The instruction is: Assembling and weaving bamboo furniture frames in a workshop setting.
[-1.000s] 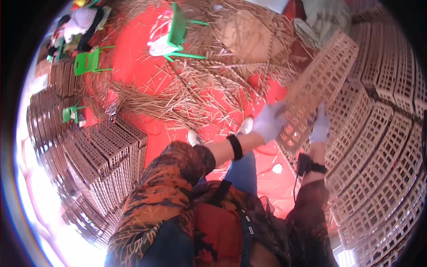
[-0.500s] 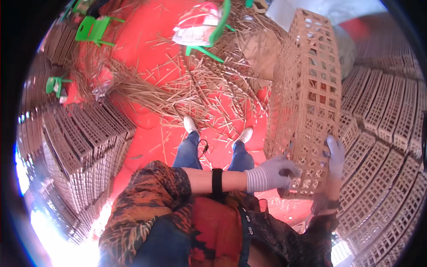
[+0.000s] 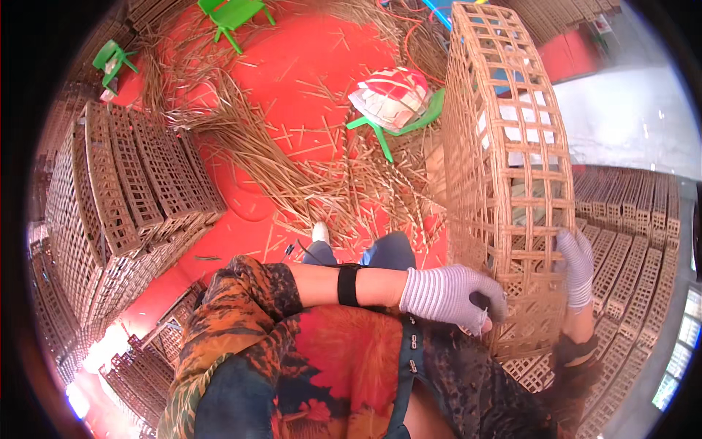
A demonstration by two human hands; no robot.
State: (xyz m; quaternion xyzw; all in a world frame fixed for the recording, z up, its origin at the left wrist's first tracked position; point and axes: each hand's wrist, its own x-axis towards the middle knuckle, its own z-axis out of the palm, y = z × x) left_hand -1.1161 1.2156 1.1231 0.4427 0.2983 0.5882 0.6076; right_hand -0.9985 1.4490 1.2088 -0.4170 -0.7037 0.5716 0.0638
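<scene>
A large brown woven basket (image 3: 528, 192), rectangular with open square mesh, stands upright on its side to my right, close to my body. My left hand (image 3: 462, 294), in a grey-white striped glove, reaches across my body to the basket's near left edge. Its fingers curl at the edge, with bare fingertips showing through the torn glove. My right hand (image 3: 577, 268), gloved alike, lies along the basket's right edge with its fingers bent against the weave. Part of the right fingers is hidden by the basket.
Stacked woven baskets rise at left (image 3: 135, 194) and right (image 3: 630, 252). Loose cane strips (image 3: 274, 164) litter the red floor (image 3: 292, 62) ahead. A green chair (image 3: 380, 135) bears a patterned cushion (image 3: 395, 99); another green chair (image 3: 232, 14) stands farther off. A white surface (image 3: 621, 110) lies beyond the basket.
My view has turned to the right and the surroundings have shifted left or downward. Both hands have stayed at the basket, which now looks nearer and larger.
</scene>
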